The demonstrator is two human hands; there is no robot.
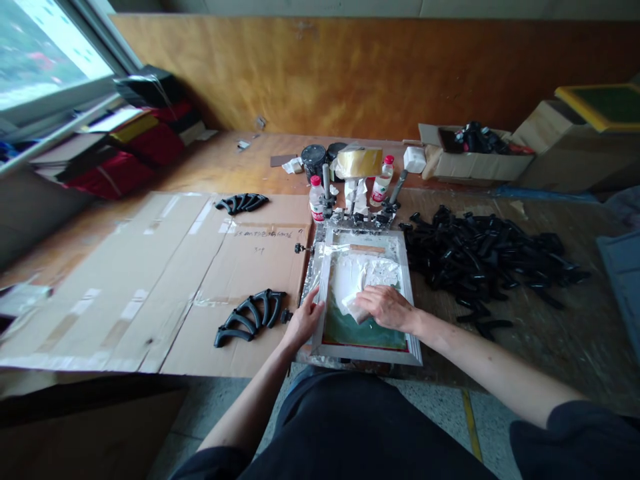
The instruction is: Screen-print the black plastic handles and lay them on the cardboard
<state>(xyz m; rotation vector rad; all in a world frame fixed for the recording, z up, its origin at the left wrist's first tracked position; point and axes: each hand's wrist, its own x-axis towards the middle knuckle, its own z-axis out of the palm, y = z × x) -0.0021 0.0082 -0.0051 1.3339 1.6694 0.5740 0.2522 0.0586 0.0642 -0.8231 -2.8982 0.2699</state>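
A metal-framed screen (416, 347) with a green mesh lies flat in front of me, hinged to clamps at its far end. My right hand (387, 308) is closed on a crumpled white cloth (357, 309) and presses it on the mesh. White material (345, 277) covers the middle of the screen, with a wooden strip (367, 249) beyond it. My left hand (306, 319) rests at the frame's left edge, fingers wrapped against it.
Black curved parts (250, 317) stand in two groups on cardboard (125, 267) at left. A heap of black parts (475, 257) lies at right. Behind the clamps are two red-capped bottles (383, 181), dark jars (314, 160) and an open box (475, 165).
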